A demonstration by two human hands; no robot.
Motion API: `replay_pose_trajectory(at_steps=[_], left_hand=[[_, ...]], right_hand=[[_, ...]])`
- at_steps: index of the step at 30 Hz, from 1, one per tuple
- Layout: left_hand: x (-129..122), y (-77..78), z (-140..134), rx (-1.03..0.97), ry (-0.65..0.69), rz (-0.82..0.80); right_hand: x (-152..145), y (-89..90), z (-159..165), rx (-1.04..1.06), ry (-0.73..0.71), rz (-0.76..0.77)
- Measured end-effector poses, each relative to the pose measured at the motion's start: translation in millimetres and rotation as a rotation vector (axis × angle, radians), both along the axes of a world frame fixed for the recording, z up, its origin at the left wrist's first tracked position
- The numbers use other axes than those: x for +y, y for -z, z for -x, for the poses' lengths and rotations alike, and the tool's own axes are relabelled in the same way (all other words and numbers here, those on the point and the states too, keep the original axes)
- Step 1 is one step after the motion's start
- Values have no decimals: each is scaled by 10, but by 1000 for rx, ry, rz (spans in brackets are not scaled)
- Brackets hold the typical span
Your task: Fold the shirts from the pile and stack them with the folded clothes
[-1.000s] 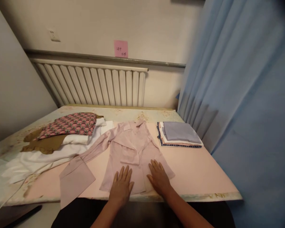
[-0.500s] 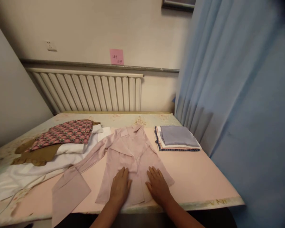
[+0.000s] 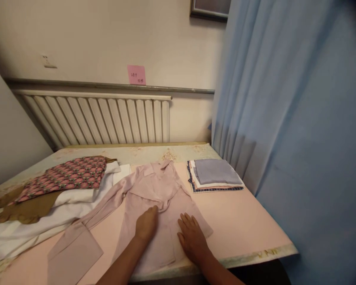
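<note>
A pale pink long-sleeved blouse (image 3: 166, 225) lies spread over the table, its collar at the far end. One sleeve (image 3: 111, 198) stretches out to the left, ending in a wide flared cuff (image 3: 74, 249) near the front edge. My left hand (image 3: 147, 223) is curled closed on the fabric in the middle of the front, where a loose fold (image 3: 150, 196) bunches up. Flat on the right half of the blouse rests my right hand (image 3: 192, 239), its fingers outstretched. The other sleeve cannot be made out.
On the left lies a loose heap of clothes: a patterned red garment (image 3: 67, 176), a brown one (image 3: 32, 208) and a white one (image 3: 77, 206). A folded stack (image 3: 216, 172) sits at the right, near a blue curtain (image 3: 284, 138). A radiator (image 3: 106, 118) stands behind.
My left hand has gone from lying flat to closing on the front fabric, and the fold there has shifted. My right hand stays flat. The view has turned slightly right.
</note>
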State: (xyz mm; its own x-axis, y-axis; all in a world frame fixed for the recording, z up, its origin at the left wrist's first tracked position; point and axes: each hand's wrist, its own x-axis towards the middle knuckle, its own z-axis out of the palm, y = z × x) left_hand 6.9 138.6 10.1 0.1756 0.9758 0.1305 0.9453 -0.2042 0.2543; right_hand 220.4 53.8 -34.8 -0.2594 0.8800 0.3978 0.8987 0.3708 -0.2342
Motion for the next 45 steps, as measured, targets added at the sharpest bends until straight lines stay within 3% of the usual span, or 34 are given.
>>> replay_pose_trajectory(at_steps=[6, 11, 16, 20, 24, 28, 32, 36, 40, 45], left_hand=[[459, -169, 348, -228, -362, -11], [515, -51, 555, -339, -475, 24], [283, 206, 569, -294, -409, -32], [194, 311, 536, -242, -324, -107], [215, 344, 544, -225, -303, -126], [230, 362, 561, -236, -302, -134], [227, 365, 567, -262, -307, -131], [218, 354, 569, -300, -324, -127], [209, 334, 574, -348, -349, -113], [221, 321, 600, -405, -399, -82]], right_hand=[[14, 36, -4, 17, 5, 15], [3, -12, 2, 37, 7, 11], [-4, 19, 18, 71, -6, -47], [-16, 100, -70, 121, -56, -211], [-38, 33, -322, 181, 125, -361], [-77, -122, -580, 113, 410, -270], [-115, -177, -666, 10, 520, -74], [-99, -196, -592, 74, 485, -10], [-75, -299, -405, 199, 404, -50], [-103, -447, -89, 203, 211, -132]])
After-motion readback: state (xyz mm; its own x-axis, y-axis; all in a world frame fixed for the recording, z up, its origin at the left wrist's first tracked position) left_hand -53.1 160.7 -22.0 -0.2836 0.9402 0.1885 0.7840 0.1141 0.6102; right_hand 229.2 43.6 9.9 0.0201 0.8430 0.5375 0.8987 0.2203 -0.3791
